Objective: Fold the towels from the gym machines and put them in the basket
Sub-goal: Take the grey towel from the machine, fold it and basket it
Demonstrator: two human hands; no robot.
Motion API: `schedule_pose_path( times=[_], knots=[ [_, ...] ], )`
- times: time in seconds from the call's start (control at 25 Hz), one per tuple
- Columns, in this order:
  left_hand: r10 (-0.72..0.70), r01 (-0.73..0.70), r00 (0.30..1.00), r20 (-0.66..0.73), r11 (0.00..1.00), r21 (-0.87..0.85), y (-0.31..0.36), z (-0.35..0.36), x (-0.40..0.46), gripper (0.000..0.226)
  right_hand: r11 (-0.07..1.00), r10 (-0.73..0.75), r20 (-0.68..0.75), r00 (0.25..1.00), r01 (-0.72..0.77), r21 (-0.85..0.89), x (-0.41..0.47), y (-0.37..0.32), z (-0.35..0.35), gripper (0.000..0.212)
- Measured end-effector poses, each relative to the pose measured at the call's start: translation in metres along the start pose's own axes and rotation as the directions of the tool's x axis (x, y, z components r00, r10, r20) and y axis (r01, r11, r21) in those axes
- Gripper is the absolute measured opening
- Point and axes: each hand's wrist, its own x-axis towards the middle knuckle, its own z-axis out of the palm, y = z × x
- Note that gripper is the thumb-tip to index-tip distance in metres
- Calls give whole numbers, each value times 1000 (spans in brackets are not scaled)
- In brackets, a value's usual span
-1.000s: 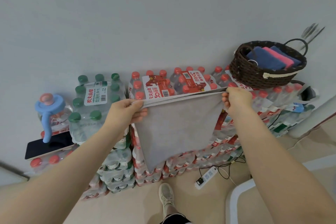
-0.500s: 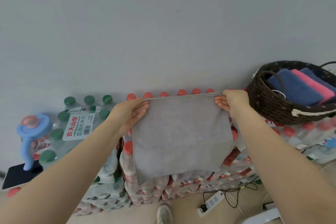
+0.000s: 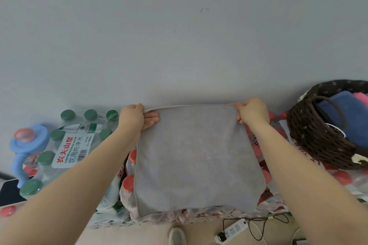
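Head view: a grey towel (image 3: 196, 157) hangs flat in front of stacked packs of bottled water, held up by its top corners. The left hand (image 3: 133, 117) pinches the top left corner and the right hand (image 3: 251, 113) grips the top right, the two hands wide apart. At far right a dark woven basket (image 3: 316, 135) sits on the packs, already holding a folded blue towel (image 3: 336, 109) and a pink towel (image 3: 363, 97). This towel looks only partly folded, and it is not yet in the basket. A green-capped pack's label (image 3: 72, 146) reads "农夫山泉 饮用纯净水".
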Motion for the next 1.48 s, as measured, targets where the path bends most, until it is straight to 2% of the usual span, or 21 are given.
schedule_pose_path(
  times=[0.08, 0.16, 0.2, 0.24, 0.28, 0.32, 0.36, 0.4, 0.44, 0.52, 0.64, 0.72, 0.76, 0.84, 0.92, 1.0, 1.08, 1.16, 1.24, 1.36, 1.48],
  knots=[
    [97, -96, 995, -29, 995, 39, 1, 1, 2, 22, 996, -8, -33, 999, 11, 94, 3, -2, 7, 30],
    [287, -261, 956, -61, 927, 269, -7, -2, -3, 31, 993, -99, -73, 992, 103, 51, -3, -2, 12, 25],
    [424, -373, 906, -14, 812, 448, -15, -4, -9, 38, 976, -215, -72, 974, 212, -40, -13, -4, 14, 30],
    [539, -496, 834, 120, 635, 592, -23, -2, -15, 43, 923, -374, -40, 927, 367, -118, -24, -6, 20, 35],
    [581, -604, 754, 308, 427, 673, -33, 2, -20, 46, 833, -532, 21, 846, 528, -165, -39, -12, 26, 39],
    [526, -673, 695, 491, 236, 700, -42, 8, -25, 56, 732, -642, 121, 757, 652, -197, -57, -18, 34, 45],
    [421, -696, 672, 609, 78, 714, -51, 13, -28, 77, 648, -685, 249, 684, 729, -221, -72, -21, 43, 52],
    [329, -678, 681, 654, -54, 733, -59, 14, -27, 100, 614, -662, 361, 657, 751, -242, -80, -18, 52, 59],
    [283, -636, 704, 652, -157, 755, -66, 12, -23, 117, 624, -606, 416, 678, 729, -280, -82, -12, 57, 64],
    [287, -558, 742, 606, -237, 796, -69, 0, -16, 124, 697, -487, 413, 770, 627, -348, -73, 10, 49, 66],
    [295, -519, 771, 564, -222, 825, -69, -24, -22, 107, 758, -332, 361, 871, 474, -447, -68, 52, 21, 64],
    [320, -517, 781, 537, -151, 842, -70, -35, -30, 98, 816, -223, 317, 922, 355, -457, -74, 70, 10, 64],
    [342, -526, 786, 514, -66, 848, -70, -40, -37, 89, 842, -192, 290, 938, 309, -441, -79, 73, 7, 64],
    [413, -536, 802, 431, 181, 825, -74, -49, -57, 63, 889, -189, 196, 962, 252, -383, -98, 75, 6, 63],
    [542, -542, 780, 313, 336, 770, -83, -62, -78, 46, 945, -218, 31, 975, 219, -244, -125, 77, 5, 57],
    [664, -549, 720, 201, 368, 750, -98, -75, -99, 33, 976, -211, -142, 967, 200, -88, -157, 87, 8, 44],
    [654, -532, 750, 97, 510, 676, -113, -89, -119, 19, 977, -19, -224, 974, 66, 203, -188, 99, 16, 25],
    [524, -449, 850, 42, 682, 577, -128, -96, -130, 14, 777, 279, -34, 960, -205, 595, -208, 101, 23, 21],
    [374, -332, 927, 32, 777, 535, -145, -98, -132, 24, 607, 373, 230, 899, -424, 673, -217, 98, 26, 32],
    [170, -172, 984, 44, 883, 436, -164, -94, -132, 35, 433, 387, 356, 850, -509, 744, -216, 100, 26, 35],
    [19, -94, 980, 201, 923, 374, -170, -90, -135, 41, 386, 360, 388, 849, -514, 766, -217, 104, 19, 31]
  ],
)
